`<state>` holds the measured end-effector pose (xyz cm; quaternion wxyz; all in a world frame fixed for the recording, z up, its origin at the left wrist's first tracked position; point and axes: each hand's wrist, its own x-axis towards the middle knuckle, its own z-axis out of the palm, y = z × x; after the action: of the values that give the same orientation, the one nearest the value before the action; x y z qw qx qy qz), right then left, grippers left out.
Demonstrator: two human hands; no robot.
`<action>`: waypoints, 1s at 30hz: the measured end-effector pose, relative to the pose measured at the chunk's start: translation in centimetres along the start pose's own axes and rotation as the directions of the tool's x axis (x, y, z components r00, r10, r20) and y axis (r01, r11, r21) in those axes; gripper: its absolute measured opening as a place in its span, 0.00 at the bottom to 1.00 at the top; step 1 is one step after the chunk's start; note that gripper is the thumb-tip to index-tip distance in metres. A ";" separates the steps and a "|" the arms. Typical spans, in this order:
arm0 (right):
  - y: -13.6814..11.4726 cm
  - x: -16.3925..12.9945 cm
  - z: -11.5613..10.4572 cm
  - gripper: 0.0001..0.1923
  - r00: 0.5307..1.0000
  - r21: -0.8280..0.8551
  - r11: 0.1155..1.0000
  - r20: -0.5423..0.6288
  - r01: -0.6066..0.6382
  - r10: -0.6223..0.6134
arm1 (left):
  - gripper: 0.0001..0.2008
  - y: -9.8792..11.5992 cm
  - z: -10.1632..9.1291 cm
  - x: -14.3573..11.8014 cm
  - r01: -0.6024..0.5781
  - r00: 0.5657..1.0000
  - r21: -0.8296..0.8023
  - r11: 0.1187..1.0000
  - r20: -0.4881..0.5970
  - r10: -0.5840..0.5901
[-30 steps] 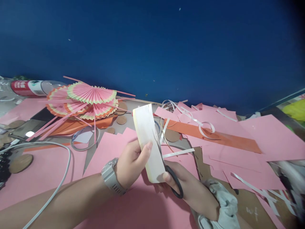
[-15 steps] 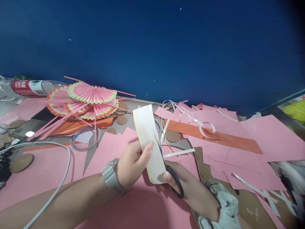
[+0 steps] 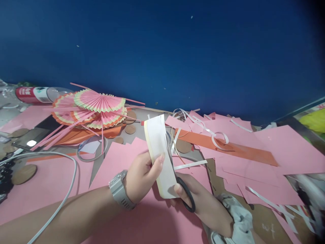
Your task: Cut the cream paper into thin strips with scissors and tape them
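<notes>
Between my hands stands a white paper strip [image 3: 157, 142] with a pale yellow left edge, tilted slightly. My left hand [image 3: 144, 171] pinches it from the left, thumb on its front face; the fingers behind are hidden. My right hand [image 3: 194, 189] grips black-handled scissors [image 3: 187, 195], thumb by the handle loop. The blades lie along the strip's right edge, partly hidden by it. Narrow white offcuts [image 3: 190, 165] lie just beyond the scissors. Under both hands spreads pink paper [image 3: 142, 223].
Folded pink fans [image 3: 101, 101] with thin sticks lie at the back left, near a plastic bottle [image 3: 33, 94]. A white cable [image 3: 74, 169] loops over my left forearm. Pink sheets [image 3: 286, 145] and an orange strip [image 3: 228, 147] cover the right side. A blue wall [image 3: 162, 51] rises behind.
The view has shifted slightly. Both hands keep their hold on the strip and scissors, with almost no visible movement of either.
</notes>
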<state>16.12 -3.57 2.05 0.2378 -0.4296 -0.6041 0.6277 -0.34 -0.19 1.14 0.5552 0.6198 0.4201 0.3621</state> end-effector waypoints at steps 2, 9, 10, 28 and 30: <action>0.0 0.1 -0.1 0.27 1.000 0.016 1.000 0.014 0.005 -0.005 | 0.21 0.0 0.0 0.0 -0.004 1.000 0.011 1.000 -0.007 0.004; 0.0 0.1 -0.1 0.26 1.000 0.014 1.000 0.008 0.005 -0.005 | 0.22 -0.4 0.0 -0.1 0.037 0.999 0.040 0.999 0.004 -0.038; 0.0 0.1 0.0 0.26 1.000 0.014 1.000 0.001 0.004 -0.004 | 0.22 -0.4 0.0 -0.1 0.035 0.999 0.037 0.999 0.007 -0.036; 0.1 -0.1 0.1 0.23 0.998 -0.046 0.999 -0.063 -0.024 0.021 | 0.21 0.2 0.1 0.0 0.013 1.000 -0.033 0.999 -0.003 -0.014; 0.0 -0.2 0.1 0.23 0.998 -0.046 0.998 -0.063 -0.033 0.030 | 0.20 0.4 0.1 0.1 -0.014 1.000 -0.022 1.000 -0.022 0.014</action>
<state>16.17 -3.79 2.06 0.2363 -0.4640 -0.6042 0.6031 -0.21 -0.16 1.55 0.5547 0.6126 0.4178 0.3775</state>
